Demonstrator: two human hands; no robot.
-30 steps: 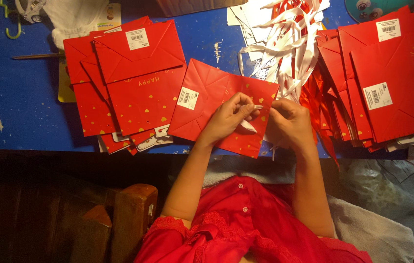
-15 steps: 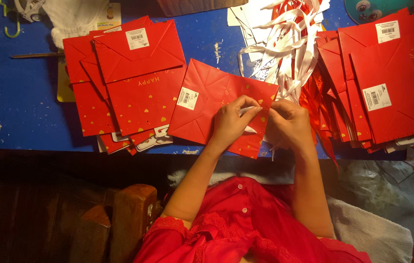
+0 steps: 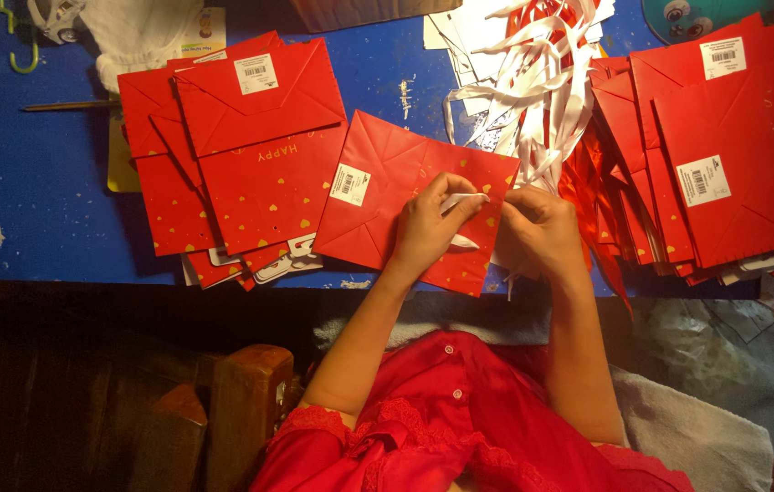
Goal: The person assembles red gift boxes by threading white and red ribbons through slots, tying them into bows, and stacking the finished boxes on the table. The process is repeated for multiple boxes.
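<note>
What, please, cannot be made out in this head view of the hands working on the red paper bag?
- Ribbon end: the white ribbon passes under the left hand fingers.
- Right hand: its fingertips curl out of sight.
- Red paper bag: near edge covered by both hands.
- Right-hand bag stack: cut by the frame edge.
</note>
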